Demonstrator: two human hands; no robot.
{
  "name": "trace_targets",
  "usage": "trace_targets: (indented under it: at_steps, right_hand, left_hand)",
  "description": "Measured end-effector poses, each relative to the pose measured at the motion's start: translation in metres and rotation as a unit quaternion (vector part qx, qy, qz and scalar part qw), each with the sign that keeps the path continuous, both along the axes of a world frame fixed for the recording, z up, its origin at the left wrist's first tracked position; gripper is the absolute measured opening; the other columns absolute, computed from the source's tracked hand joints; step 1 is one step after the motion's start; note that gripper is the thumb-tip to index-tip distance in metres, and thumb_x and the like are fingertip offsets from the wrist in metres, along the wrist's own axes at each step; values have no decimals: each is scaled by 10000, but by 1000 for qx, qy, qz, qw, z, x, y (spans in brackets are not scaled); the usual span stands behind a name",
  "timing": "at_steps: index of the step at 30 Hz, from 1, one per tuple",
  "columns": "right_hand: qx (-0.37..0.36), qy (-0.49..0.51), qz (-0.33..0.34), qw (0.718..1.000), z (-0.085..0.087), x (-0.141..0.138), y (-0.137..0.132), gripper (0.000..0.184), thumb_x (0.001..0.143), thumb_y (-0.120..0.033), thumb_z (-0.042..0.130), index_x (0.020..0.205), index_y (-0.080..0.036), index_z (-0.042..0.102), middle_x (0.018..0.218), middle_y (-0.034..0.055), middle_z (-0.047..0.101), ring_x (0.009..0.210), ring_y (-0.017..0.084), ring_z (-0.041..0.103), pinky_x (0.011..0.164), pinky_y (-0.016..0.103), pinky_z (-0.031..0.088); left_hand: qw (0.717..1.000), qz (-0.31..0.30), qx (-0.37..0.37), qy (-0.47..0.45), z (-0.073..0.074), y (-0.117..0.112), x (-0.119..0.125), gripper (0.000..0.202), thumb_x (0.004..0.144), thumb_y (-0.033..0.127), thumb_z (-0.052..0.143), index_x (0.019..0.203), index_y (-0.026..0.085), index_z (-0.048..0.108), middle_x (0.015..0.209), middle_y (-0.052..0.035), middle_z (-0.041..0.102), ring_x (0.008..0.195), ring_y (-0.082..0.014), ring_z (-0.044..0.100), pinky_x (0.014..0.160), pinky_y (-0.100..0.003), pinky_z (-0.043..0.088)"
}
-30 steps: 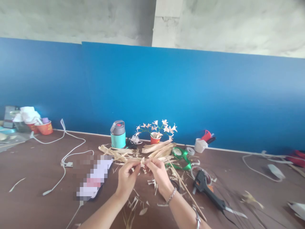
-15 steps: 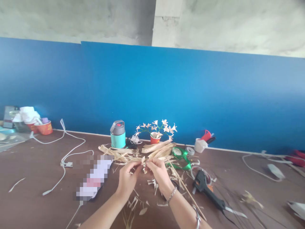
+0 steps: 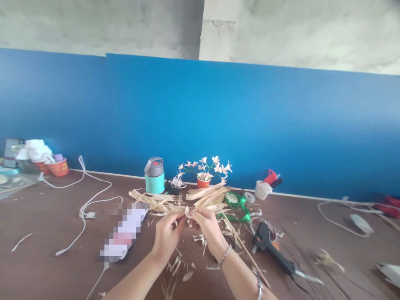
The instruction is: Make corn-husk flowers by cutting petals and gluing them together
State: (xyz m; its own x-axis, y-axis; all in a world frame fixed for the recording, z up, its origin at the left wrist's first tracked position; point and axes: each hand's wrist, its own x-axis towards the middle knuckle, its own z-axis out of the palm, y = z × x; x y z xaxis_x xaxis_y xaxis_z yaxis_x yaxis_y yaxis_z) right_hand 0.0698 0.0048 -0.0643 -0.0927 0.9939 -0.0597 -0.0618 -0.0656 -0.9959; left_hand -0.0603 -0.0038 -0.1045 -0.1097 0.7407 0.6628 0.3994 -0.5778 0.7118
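Note:
In the middle of the head view, my left hand (image 3: pixel 167 233) and my right hand (image 3: pixel 206 227) meet fingertip to fingertip above the table. Between them they pinch a small pale flower (image 3: pixel 187 211), seemingly made of dried husk; its lower part is hidden by my fingers. Just beyond lie bundles of dried husk (image 3: pixel 209 195). Husk scraps (image 3: pixel 187 276) are strewn under and in front of my hands. A red paper cup (image 3: pixel 203 182) behind the husks carries green stems with pale flowers (image 3: pixel 216 160) like the one I hold.
A black glue gun (image 3: pixel 275 250) and a thin stick (image 3: pixel 245 249) lie right of my hands, with green ribbon (image 3: pixel 243 212) farther back. On the left are a phone (image 3: pixel 125 233), white cables (image 3: pixel 83 204) and a teal flask (image 3: pixel 154 179). A blue partition (image 3: pixel 200 108) borders the table's back.
The small flower has turned slightly between my fingertips, which have shifted a little. My arms and everything on the table stay where they were.

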Motion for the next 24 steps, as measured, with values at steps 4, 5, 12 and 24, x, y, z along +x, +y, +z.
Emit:
trace_targets:
  at_steps: [4, 5, 12, 24]
  right_hand:
    - [-3, 5, 2, 1000, 2, 0, -1, 175, 618, -300, 615, 537, -148, 582, 477, -17, 552, 468, 82, 412, 484, 219, 278]
    - [-3, 7, 2, 1000, 2, 0, -1, 176, 615, -301, 617, 533, -149, 581, 476, -16, 552, 469, 83, 412, 484, 220, 278]
    - [-1, 7, 6, 1000, 0, 2, 1, 158, 635, -278, 582, 565, -136, 593, 479, -16, 546, 467, 81, 420, 484, 215, 278]
    - [3, -7, 13, 1000, 0, 2, 2, 146, 624, -270, 576, 556, -142, 590, 475, -17, 560, 457, 77, 415, 480, 211, 292]
  left_hand:
    - [1000, 7, 9, 22, -1, 0, 0, 106, 782, 216, 578, 802, 199, 680, 799, -45, 715, 733, -179, 665, 685, -271, 526]
    - [1000, 8, 9, 25, 0, 0, 0, 105, 783, 215, 576, 794, 198, 679, 787, -43, 715, 722, -176, 665, 676, -267, 526]
    - [999, -12, -15, 33, 4, -2, 0, 109, 790, 198, 561, 772, 198, 668, 769, -29, 709, 699, -163, 658, 674, -256, 518]
    - [1000, -5, 25, 9, -5, 5, -2, 107, 775, 211, 585, 768, 190, 690, 770, -57, 716, 706, -183, 668, 675, -286, 540]
